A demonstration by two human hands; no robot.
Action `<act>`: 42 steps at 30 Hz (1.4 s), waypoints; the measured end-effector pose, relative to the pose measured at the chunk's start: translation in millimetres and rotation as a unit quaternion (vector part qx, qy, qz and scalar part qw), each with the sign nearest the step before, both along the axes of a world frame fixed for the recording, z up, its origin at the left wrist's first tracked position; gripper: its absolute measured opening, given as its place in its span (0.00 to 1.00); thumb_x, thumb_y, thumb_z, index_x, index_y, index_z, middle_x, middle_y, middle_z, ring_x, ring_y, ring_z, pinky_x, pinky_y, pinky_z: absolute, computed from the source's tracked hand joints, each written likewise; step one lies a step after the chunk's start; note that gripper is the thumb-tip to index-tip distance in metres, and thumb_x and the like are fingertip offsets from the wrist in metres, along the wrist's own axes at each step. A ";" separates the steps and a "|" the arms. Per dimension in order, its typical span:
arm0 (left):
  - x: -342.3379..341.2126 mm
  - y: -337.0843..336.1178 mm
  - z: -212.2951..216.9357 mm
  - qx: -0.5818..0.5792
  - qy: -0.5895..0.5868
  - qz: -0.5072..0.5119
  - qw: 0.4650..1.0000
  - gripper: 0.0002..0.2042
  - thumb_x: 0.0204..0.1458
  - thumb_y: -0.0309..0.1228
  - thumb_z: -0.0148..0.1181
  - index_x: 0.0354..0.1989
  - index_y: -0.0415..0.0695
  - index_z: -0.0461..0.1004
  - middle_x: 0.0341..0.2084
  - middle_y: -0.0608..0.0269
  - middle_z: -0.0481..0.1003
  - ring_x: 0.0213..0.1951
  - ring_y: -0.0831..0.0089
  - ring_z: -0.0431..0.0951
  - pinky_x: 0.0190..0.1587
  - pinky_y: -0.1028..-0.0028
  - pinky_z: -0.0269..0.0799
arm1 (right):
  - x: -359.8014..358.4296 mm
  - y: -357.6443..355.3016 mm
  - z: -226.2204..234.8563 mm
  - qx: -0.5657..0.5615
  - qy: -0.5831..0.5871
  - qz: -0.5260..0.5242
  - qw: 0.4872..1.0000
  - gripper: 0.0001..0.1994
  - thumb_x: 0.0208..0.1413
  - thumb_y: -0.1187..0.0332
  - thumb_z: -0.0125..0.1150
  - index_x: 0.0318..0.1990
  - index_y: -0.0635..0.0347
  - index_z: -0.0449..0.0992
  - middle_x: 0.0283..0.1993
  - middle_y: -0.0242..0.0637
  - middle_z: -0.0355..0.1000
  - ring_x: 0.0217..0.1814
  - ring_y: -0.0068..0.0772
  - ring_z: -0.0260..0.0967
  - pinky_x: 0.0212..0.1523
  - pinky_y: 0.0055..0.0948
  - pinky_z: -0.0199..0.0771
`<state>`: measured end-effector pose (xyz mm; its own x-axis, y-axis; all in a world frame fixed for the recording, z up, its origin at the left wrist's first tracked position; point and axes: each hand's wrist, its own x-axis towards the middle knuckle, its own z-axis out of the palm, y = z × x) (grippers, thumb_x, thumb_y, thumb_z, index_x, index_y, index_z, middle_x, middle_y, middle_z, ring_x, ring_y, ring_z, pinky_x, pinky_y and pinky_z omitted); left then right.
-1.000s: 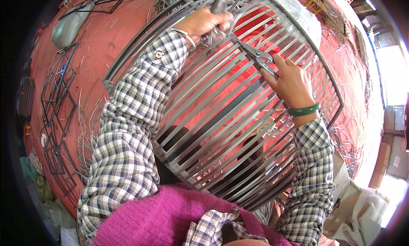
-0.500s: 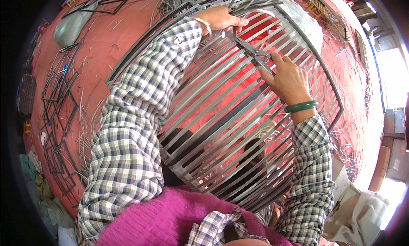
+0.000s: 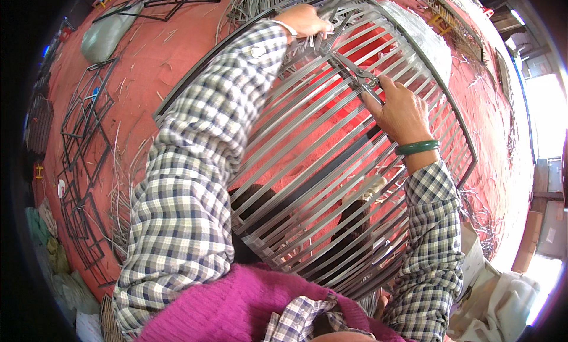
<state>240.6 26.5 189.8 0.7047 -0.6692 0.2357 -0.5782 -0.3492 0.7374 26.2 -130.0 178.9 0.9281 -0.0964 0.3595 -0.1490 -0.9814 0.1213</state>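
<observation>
A dark curved frame lies over my lap, strung with many parallel grey flat strips. My right hand, with a green bangle at the wrist, is closed round the handles of grey metal shears. Their jaws point up and left to the strips near the far side of the frame. At that far edge my left hand is closed, thumb and fingers pinching loose strip ends. Which strips it grips is partly hidden by the fingers.
Loose strips lie heaped beyond the frame. Dark bare frames are stacked along the left, near a greyish bag. A pale sheet sits beyond the right far edge. Pale cloth and board are at lower right.
My left hand has shifted slightly to the right and up along the far edge, and a strip end now stands up beside it. My right hand and the shears have barely moved.
</observation>
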 end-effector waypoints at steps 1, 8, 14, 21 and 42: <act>-0.4 -9.2 4.0 0.112 -0.064 0.041 0.991 0.20 0.46 0.48 0.61 0.30 0.40 0.78 0.22 0.61 0.76 0.26 0.74 0.74 0.29 0.73 0.66 | 0.1 2.4 1.7 -0.013 0.012 -0.011 1.000 0.25 0.52 0.46 0.52 0.49 0.56 0.69 0.35 0.45 0.74 0.37 0.48 0.73 0.36 0.44 0.73; -15.7 -8.9 7.2 0.017 0.029 -0.073 0.997 0.19 0.47 0.49 0.62 0.23 0.43 0.79 0.15 0.69 0.70 0.20 0.81 0.64 0.26 0.76 0.59 | -2.2 6.7 6.1 -0.026 0.027 -0.020 0.999 0.26 0.52 0.45 0.51 0.49 0.58 0.68 0.39 0.46 0.72 0.39 0.47 0.74 0.37 0.44 0.73; -23.0 20.4 1.9 -0.094 0.098 -0.100 0.986 0.18 0.48 0.46 0.60 0.22 0.42 0.78 0.11 0.75 0.62 0.18 0.82 0.58 0.26 0.78 0.53 | 0.0 10.7 4.8 -0.010 0.021 -0.013 1.000 0.26 0.52 0.47 0.52 0.51 0.56 0.67 0.39 0.44 0.71 0.38 0.46 0.73 0.36 0.43 0.72; -39.1 19.7 5.7 -0.116 0.128 -0.135 0.976 0.16 0.48 0.45 0.61 0.23 0.42 0.79 0.10 0.74 0.62 0.17 0.83 0.59 0.26 0.78 0.54 | -1.5 11.0 8.7 -0.045 -0.004 0.003 0.999 0.27 0.50 0.46 0.54 0.50 0.55 0.68 0.35 0.43 0.72 0.37 0.43 0.74 0.33 0.43 0.72; -35.2 154.1 -98.4 -0.336 0.372 0.095 0.860 0.12 0.53 0.36 0.55 0.30 0.37 0.71 0.29 0.54 0.77 0.24 0.76 0.77 0.24 0.77 0.73 | -75.4 -39.5 -23.0 0.308 0.010 -0.093 0.947 0.26 0.53 0.52 0.56 0.43 0.72 0.69 0.34 0.54 0.73 0.38 0.46 0.72 0.40 0.37 0.69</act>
